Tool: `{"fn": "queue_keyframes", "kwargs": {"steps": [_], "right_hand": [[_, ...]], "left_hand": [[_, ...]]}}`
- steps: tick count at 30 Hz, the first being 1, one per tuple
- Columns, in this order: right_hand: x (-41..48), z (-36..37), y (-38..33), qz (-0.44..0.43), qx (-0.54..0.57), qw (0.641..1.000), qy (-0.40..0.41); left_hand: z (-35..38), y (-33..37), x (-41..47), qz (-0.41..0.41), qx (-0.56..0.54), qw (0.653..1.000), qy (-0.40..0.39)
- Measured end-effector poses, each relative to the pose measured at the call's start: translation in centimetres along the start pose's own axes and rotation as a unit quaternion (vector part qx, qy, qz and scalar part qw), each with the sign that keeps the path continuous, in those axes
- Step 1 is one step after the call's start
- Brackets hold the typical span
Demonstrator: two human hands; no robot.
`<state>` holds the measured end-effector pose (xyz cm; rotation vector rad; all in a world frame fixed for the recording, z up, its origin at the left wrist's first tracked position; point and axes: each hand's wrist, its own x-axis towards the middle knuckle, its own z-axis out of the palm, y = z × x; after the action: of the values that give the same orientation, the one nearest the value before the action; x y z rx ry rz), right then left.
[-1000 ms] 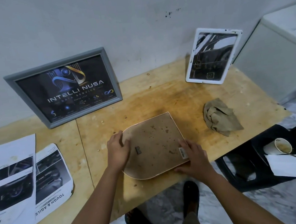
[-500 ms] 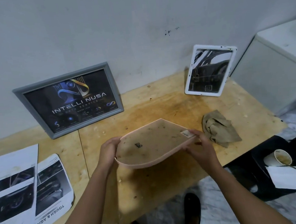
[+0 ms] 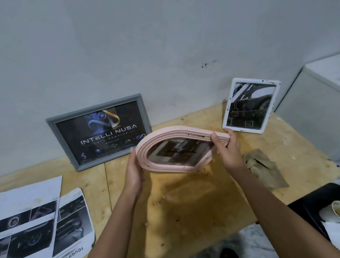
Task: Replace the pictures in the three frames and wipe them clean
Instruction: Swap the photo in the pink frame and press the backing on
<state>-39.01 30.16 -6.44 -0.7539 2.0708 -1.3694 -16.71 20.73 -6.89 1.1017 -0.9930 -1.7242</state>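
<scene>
- The pink frame (image 3: 179, 151) was held above the table (image 3: 193, 202), picture side showing.
- The right hand (image 3: 228, 152) gripped its right edge; the left hand (image 3: 135, 172) apparently clasped the left edge, fingers hidden.
- A cloth (image 3: 265, 169) lay nearby.

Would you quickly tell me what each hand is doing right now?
Left hand: holding the pink frame by its left edge.
Right hand: gripping the pink frame's right edge.

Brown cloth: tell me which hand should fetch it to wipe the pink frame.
Probably right: the brown cloth lies beside the right hand, while the left hand grips the opposite edge of the pink frame.
</scene>
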Motion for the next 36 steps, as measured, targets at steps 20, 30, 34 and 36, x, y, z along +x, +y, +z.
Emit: {"fn": "queue_keyframes", "kwargs": {"steps": [20,30,34,36], "right_hand": [[2.4,-1.1,8.5,0.222,0.045,0.973,0.033],[3.0,-0.8,10.1,0.155,-0.073,0.983,-0.067],[2.5,-0.8,9.9,0.107,-0.097,0.984,-0.108],[2.4,-1.0,9.7,0.082,-0.096,0.983,-0.135]], "left_hand": [[-1.5,-9.7,-3.5,-0.071,0.157,0.979,0.105],[-2.4,-13.1,-4.3,0.001,0.437,0.893,0.111],[-1.9,-13.1,-4.5,-0.012,0.463,0.876,0.135],[-1.7,-13.1,-4.4,-0.022,0.466,0.872,0.151]]}}
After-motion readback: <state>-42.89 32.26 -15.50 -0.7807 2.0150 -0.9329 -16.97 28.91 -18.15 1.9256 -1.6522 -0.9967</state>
